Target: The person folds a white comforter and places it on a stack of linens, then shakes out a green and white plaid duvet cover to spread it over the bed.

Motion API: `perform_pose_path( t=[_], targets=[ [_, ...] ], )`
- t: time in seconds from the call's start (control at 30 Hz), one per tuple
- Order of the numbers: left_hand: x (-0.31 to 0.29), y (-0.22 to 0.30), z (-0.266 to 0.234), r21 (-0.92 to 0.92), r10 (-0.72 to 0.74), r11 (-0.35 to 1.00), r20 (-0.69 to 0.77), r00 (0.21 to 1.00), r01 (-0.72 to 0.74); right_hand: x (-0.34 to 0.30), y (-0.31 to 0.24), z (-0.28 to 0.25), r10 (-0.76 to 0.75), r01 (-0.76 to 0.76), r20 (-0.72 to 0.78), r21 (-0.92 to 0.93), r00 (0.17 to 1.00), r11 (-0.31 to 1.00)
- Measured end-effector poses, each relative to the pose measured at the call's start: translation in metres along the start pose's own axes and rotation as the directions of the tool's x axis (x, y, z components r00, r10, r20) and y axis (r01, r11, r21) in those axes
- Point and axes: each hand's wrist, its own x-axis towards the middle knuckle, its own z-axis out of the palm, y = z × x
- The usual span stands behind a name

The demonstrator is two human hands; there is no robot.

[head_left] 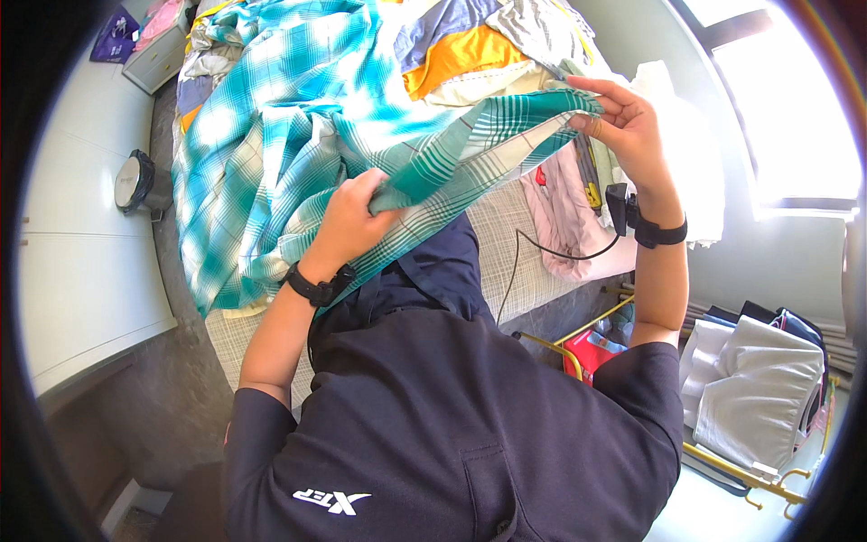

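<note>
A large teal, blue and white plaid sheet lies in folds across the bed and hangs over its left side. In front of me, one edge is lifted and stretched up to the right. My left hand is closed around a fold of it, low and near my lap. Farther out and higher, my right hand pinches the corner between thumb and fingers. The stretch of cloth between both hands sags slightly. Whether the sheet is a single layer or a cover cannot be made out.
Grey, yellow and white bedding is heaped behind the sheet. Pink cloth lies on the beige mattress at right. A cable runs from my right wrist device. A lidded bin stands left; a yellow-framed rack holds clothes at lower right.
</note>
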Motion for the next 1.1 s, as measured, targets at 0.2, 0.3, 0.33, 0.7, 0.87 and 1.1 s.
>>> perform_pose_path(
  t=[0.2,0.3,0.33,0.7,0.87,1.1],
  targets=[
    [-0.013,-0.018,-0.018,0.062,-0.198,0.975,-0.187,0.962,0.213,0.002,0.016,-0.006,0.026,-0.024,-0.056,0.025,0.998,0.999],
    [-0.023,-0.031,-0.031,0.257,-0.179,0.941,-0.171,0.969,0.219,0.005,0.024,-0.012,0.029,-0.038,-0.143,-0.062,0.989,0.997],
    [-0.027,-0.037,-0.033,0.355,-0.165,0.913,-0.129,0.978,0.201,0.004,0.022,-0.014,0.029,-0.036,-0.134,-0.053,0.991,0.998],
    [-0.083,-0.029,-0.075,0.523,-0.381,0.830,0.278,0.882,0.194,-0.032,0.002,-0.141,-0.172,-0.226,-0.558,-0.572,0.812,0.789],
    [-0.085,-0.033,-0.062,0.572,-0.187,0.817,0.129,0.974,0.081,-0.081,0.018,-0.274,-0.086,-0.321,-0.714,-0.415,0.695,0.851],
    [-0.055,-0.063,-0.033,0.581,-0.057,0.811,0.183,0.981,-0.061,-0.152,0.031,-0.445,-0.241,-0.238,-0.811,-0.417,0.533,0.877]
  ],
)
